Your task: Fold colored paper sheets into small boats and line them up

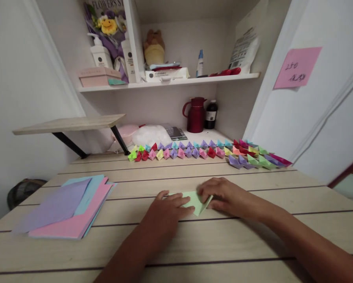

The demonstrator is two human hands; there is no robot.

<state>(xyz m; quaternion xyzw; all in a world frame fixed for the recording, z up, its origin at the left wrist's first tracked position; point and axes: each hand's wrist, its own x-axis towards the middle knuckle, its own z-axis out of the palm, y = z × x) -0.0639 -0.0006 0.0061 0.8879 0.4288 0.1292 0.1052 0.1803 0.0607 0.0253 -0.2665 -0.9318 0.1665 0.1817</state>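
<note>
A small piece of light green paper (191, 199), partly folded, lies on the wooden table between my two hands. My left hand (169, 210) rests flat on its left part with the fingers spread. At the paper's right end, my right hand (217, 194) pinches a raised flap between thumb and fingers. My fingers cover some of the paper's edges and folds. To the left lies a stack of coloured paper sheets, with a purple sheet (61, 202) on top and a pink sheet (76, 226) below it.
Rows of small folded paper boats (189, 152) line the table's back. Behind them stand a dark red jug (195, 116) and a dark bottle (211, 115). A small raised wooden shelf (70, 124) stands at the back left, and a loaded white shelf (170, 82) hangs above.
</note>
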